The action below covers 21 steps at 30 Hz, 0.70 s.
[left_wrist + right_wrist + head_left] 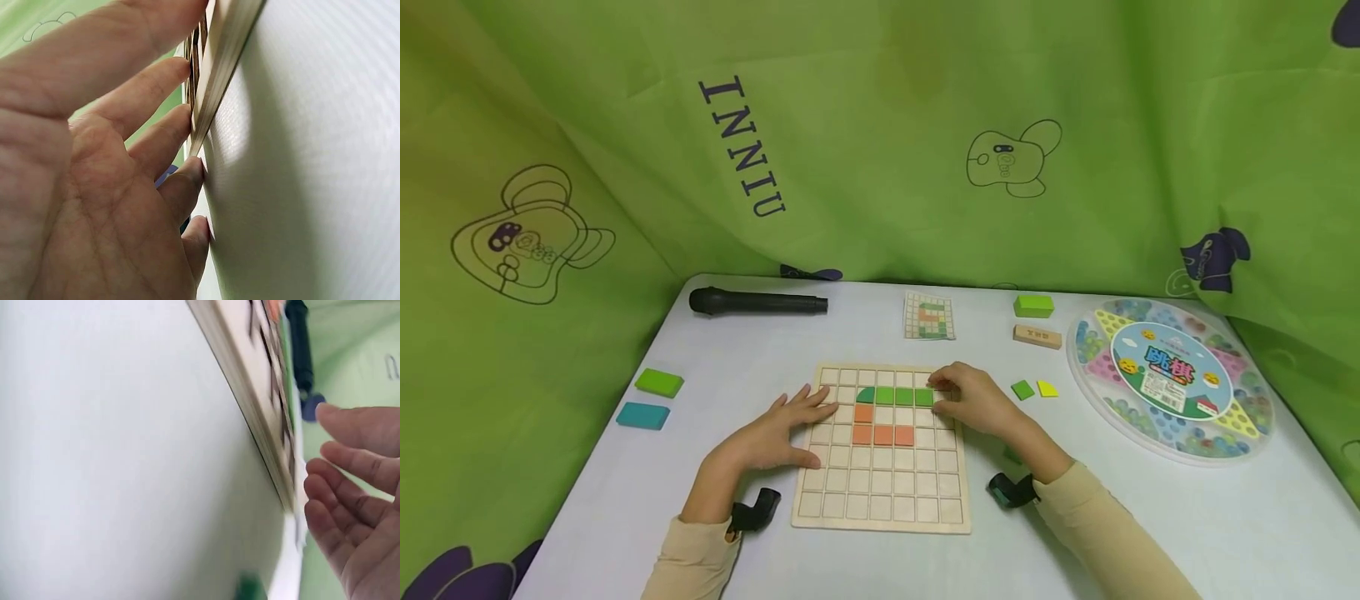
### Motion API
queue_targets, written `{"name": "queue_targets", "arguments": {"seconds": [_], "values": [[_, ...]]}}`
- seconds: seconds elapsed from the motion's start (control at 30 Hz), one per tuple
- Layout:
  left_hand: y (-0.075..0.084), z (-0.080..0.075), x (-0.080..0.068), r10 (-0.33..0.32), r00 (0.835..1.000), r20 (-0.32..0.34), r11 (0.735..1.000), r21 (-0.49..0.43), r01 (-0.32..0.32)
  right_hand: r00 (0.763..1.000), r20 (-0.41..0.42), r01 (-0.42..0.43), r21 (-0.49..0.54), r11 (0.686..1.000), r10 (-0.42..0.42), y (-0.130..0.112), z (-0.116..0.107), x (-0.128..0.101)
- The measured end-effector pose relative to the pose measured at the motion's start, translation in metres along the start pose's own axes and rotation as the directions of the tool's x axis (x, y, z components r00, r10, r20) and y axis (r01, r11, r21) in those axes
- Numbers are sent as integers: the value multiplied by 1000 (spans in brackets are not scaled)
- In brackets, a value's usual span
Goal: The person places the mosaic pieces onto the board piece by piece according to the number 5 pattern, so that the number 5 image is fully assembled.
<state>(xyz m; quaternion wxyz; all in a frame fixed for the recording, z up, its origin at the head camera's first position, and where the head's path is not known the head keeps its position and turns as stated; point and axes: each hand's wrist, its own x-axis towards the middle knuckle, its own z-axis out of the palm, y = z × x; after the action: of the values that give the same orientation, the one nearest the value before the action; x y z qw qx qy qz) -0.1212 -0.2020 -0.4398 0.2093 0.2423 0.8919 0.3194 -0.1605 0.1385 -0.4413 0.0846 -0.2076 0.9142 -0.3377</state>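
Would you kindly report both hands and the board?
Left hand flat on grid board edge. Right hand at green tile, grip unclear. Nothing obstructing.

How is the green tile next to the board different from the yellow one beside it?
The green tile is a square; the yellow tile looks cut off at one corner. The green tile lies nearer the board, the yellow tile nearer the round game box. Both are small, flat and loose on the table.
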Motion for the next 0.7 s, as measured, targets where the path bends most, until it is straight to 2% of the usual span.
{"name": "queue_targets", "arguments": {"seconds": [0.23, 0.43, 0.53, 0.7], "values": [[0, 0, -1, -5, 1000, -1, 1000, -2, 5, 994, -110, -15, 54, 998, 21, 27, -36, -31], [0, -1, 0, -4, 1000, 6, 1000, 3, 4, 973, -170, -151, 39, 988, 156, 66, -69, -57], [0, -1, 0, -1, 1000, 2, 1000, 6, 1, 963, -163, -218, 7, 976, 216, 78, -76, -62], [0, 1, 0, -3, 1000, 2, 1000, -5, 3, 963, -145, -240, -83, 967, 227, 85, -75, -63]]}}
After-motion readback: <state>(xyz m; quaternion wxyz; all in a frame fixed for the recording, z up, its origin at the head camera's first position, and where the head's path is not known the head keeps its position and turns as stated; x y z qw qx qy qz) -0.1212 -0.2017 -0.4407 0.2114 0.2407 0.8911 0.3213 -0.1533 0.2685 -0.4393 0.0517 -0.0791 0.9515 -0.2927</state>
